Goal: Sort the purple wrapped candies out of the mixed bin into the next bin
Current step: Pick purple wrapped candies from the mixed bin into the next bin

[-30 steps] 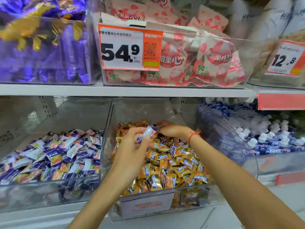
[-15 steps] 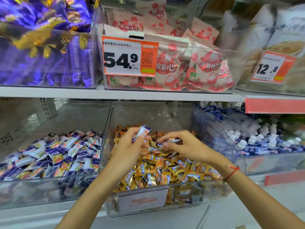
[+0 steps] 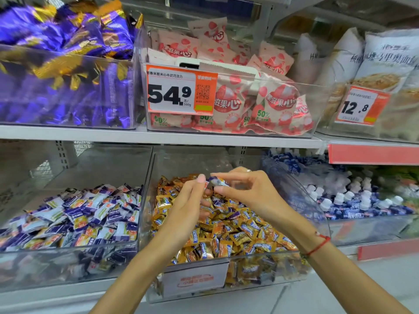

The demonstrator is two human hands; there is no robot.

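1. Your right hand [image 3: 247, 191] pinches a purple wrapped candy [image 3: 217, 181] between thumb and forefinger, above the middle of the mixed bin [image 3: 301, 200]; the other fingers fan out loosely above it.
2. Your left hand [image 3: 188, 205] is right beside it, thumb up and touching or nearly touching the candy's left end. The fingers curl inward, but you cannot tell from this view whether they hold another candy; the palm side is hidden.
3. The candy looks light and small, with a soft crinkly wrapper that is probably slick. It should take a firm pinch without harm, yet it could slide out of a loose one. Take it across the fat middle, not by the thin crimped ends, which will likely fold and slip.
4. Below your hands the mixed bin is heaped with mostly gold and orange candies [image 3: 226, 234], a few purple wrappers showing among them, so picking is not finished.
5. The next bin [image 3: 68, 257], to the left and touching the mixed bin's wall, holds the purple and white candies [image 3: 74, 218]. Carrying the held piece over that wall is probably your next move.
6. Farther out: a price tag [image 3: 181, 91] on the shelf above, purple foil packs [image 3: 68, 64] far left, blue sweets [image 3: 362, 200] right.
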